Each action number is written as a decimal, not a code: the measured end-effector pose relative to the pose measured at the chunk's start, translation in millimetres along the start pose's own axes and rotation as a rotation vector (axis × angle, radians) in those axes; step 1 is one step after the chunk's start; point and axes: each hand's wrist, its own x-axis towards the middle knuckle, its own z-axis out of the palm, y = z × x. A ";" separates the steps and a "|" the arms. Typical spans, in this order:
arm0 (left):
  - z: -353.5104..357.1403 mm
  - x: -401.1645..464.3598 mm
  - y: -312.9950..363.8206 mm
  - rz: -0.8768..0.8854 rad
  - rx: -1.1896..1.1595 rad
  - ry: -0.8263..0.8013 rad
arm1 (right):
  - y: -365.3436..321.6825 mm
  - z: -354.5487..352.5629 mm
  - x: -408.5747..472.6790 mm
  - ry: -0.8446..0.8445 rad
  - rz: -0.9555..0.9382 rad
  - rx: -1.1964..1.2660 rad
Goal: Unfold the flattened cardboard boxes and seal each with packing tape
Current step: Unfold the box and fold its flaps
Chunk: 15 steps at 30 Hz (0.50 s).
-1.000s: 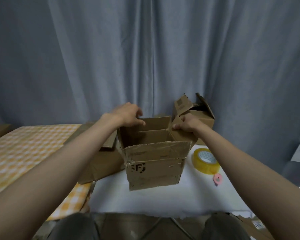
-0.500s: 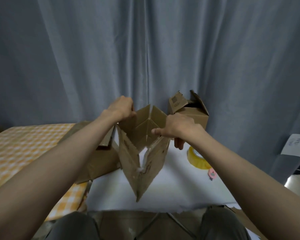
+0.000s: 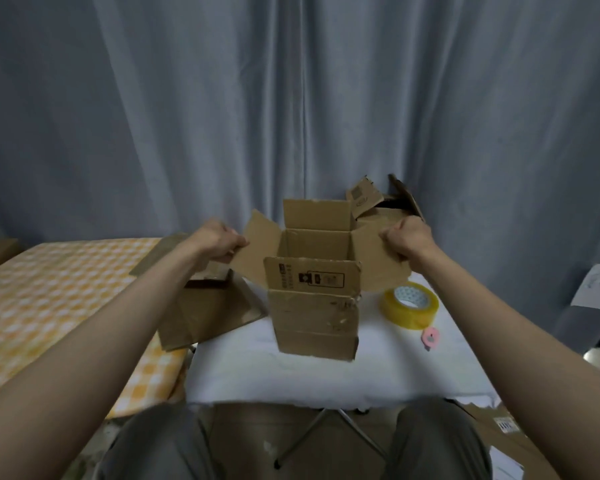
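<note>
grip: left hand point(image 3: 222, 241), right hand point(image 3: 407, 239) pinch side flaps | box point(image 3: 314, 306) upright, top open

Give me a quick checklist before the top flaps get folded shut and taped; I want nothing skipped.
1. Box opened square and upright on the white table: ok.
2. Left hand gripping left flap: ok.
3. Right hand gripping right flap: ok.
4. Top flaps closed: not ok, all four stand open.
5. Tape roll close by: ok, beside the box.
6. Bottom seam taped: cannot tell, hidden.
</note>
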 end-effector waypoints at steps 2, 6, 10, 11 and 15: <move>9.4 -0.2 -10.2 -0.023 -0.085 -0.014 | 15.0 10.9 5.9 -0.013 0.039 0.003; 25.7 6.1 -16.7 -0.012 -0.064 0.057 | 32.6 29.1 13.5 -0.045 0.041 -0.031; 34.8 12.0 -11.3 0.012 -0.059 0.101 | 23.2 24.3 12.2 -0.107 -0.015 -0.084; 37.5 13.1 -10.4 0.012 -0.064 0.102 | 21.6 23.2 13.9 -0.098 -0.033 -0.123; 46.0 18.3 -12.8 0.006 -0.045 0.086 | 14.7 19.5 17.7 -0.079 -0.119 -0.225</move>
